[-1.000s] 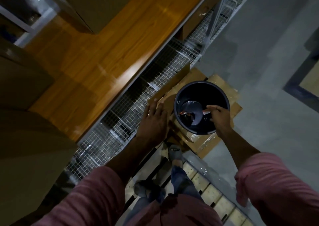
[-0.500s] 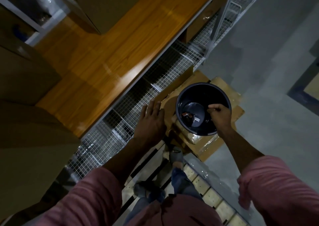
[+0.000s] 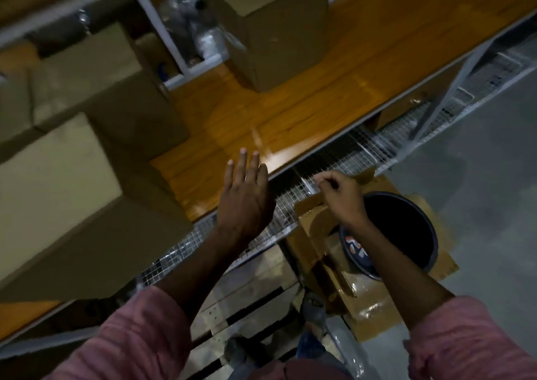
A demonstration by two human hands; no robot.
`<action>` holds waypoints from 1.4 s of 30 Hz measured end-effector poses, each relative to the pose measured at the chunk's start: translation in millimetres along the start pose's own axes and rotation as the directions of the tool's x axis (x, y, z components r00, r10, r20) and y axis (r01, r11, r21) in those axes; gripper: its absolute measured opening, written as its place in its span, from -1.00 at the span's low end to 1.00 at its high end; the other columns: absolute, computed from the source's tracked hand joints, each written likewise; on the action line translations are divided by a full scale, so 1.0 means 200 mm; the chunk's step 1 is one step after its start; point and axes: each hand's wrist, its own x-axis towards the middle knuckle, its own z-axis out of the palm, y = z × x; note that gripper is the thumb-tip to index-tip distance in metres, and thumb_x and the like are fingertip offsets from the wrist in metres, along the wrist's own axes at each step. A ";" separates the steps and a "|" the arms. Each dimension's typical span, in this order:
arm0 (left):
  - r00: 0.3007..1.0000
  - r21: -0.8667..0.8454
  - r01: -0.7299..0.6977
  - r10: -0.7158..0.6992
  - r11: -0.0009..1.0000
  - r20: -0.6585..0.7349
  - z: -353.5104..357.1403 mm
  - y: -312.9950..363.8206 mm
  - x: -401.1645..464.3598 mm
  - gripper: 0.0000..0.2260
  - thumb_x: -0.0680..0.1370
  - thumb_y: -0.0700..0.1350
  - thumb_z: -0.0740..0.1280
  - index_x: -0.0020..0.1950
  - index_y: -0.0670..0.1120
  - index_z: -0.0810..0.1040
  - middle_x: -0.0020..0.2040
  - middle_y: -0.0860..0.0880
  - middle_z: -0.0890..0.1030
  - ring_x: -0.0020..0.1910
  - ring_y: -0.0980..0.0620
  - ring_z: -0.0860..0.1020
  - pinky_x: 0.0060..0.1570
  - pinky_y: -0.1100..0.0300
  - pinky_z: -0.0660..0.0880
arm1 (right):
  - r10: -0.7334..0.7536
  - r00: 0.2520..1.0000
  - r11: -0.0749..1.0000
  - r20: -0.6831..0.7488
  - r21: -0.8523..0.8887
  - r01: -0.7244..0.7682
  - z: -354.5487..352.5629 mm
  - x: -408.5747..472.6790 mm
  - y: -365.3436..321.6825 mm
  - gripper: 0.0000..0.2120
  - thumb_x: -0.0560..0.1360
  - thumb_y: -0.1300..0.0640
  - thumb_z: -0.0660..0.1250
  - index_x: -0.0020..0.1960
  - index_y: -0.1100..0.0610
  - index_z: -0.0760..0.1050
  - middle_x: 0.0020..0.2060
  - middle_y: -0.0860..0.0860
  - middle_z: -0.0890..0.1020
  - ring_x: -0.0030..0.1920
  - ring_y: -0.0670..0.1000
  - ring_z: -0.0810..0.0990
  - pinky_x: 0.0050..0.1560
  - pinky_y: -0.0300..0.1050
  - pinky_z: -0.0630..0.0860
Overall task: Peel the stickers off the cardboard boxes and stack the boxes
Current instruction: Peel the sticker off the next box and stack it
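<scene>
Several plain cardboard boxes stand on the orange wooden tabletop [image 3: 290,112]: a large one [image 3: 58,193] at the near left, another [image 3: 96,83] behind it and a tall one [image 3: 267,22] at the back. My left hand [image 3: 247,196] is raised flat over the table's front edge, fingers spread, holding nothing. My right hand [image 3: 340,196] hovers above the wire shelf beside the bin, fingers curled together with nothing visible in them. A dark round bin [image 3: 406,228] below it holds peeled sticker scraps [image 3: 356,246].
The bin stands on flattened cardboard [image 3: 374,307] on the grey floor [image 3: 479,176]. A wire mesh shelf [image 3: 334,161] runs under the table edge. A wooden pallet [image 3: 255,298] lies under my feet. A white metal frame [image 3: 162,31] stands behind the boxes.
My view has tilted up toward the table. My left hand rose from the flattened cardboard to the table edge. My right hand came up out of the bin.
</scene>
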 end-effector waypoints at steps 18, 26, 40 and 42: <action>0.867 -0.048 0.464 -0.465 0.884 -0.181 -0.36 -0.90 -0.62 -0.44 0.67 0.09 0.02 0.62 -0.13 0.07 0.65 -0.13 -0.03 0.62 -0.11 -0.12 0.58 -0.13 -0.09 | -0.533 0.786 0.818 0.313 -0.046 0.573 0.92 0.01 -0.98 -0.85 0.63 0.16 0.30 0.09 0.04 0.64 -0.02 -0.14 0.59 0.01 -0.26 0.54 -0.09 -0.40 0.40; 0.801 -0.013 0.596 -0.596 0.803 -0.050 -0.26 -1.22 -1.00 -0.15 0.50 0.41 -0.35 0.63 -0.09 0.03 0.65 -0.10 -0.09 0.61 -0.14 -0.24 0.54 -0.24 -0.20 | -0.559 0.529 0.574 0.638 -0.163 0.803 1.35 -0.20 -1.04 -0.37 0.54 -0.27 0.18 0.47 0.08 0.43 0.52 0.05 0.36 0.54 0.03 0.23 0.53 0.02 0.15; 0.839 -0.143 0.536 -0.543 0.832 -0.012 -0.11 -1.57 -1.23 -0.04 0.48 0.36 0.33 0.63 -0.04 -0.13 0.64 -0.03 -0.20 0.61 -0.11 -0.21 0.33 -0.23 0.40 | -0.472 0.555 0.340 0.685 -0.439 0.832 1.50 -0.24 -1.10 -0.12 0.42 -0.14 0.52 0.61 -0.08 0.17 0.64 -0.06 0.03 0.63 0.07 -0.14 0.52 0.03 0.00; 0.843 -0.138 0.531 -0.537 0.836 -0.015 -0.10 -1.57 -1.25 -0.05 0.50 0.34 0.32 0.63 -0.05 -0.13 0.64 -0.03 -0.21 0.61 -0.09 -0.20 0.34 -0.18 0.40 | -0.496 0.543 0.343 0.678 -0.421 0.840 1.50 -0.28 -1.10 -0.15 0.42 -0.13 0.52 0.60 -0.04 0.21 0.63 -0.04 0.09 0.63 0.06 -0.05 0.51 -0.02 0.00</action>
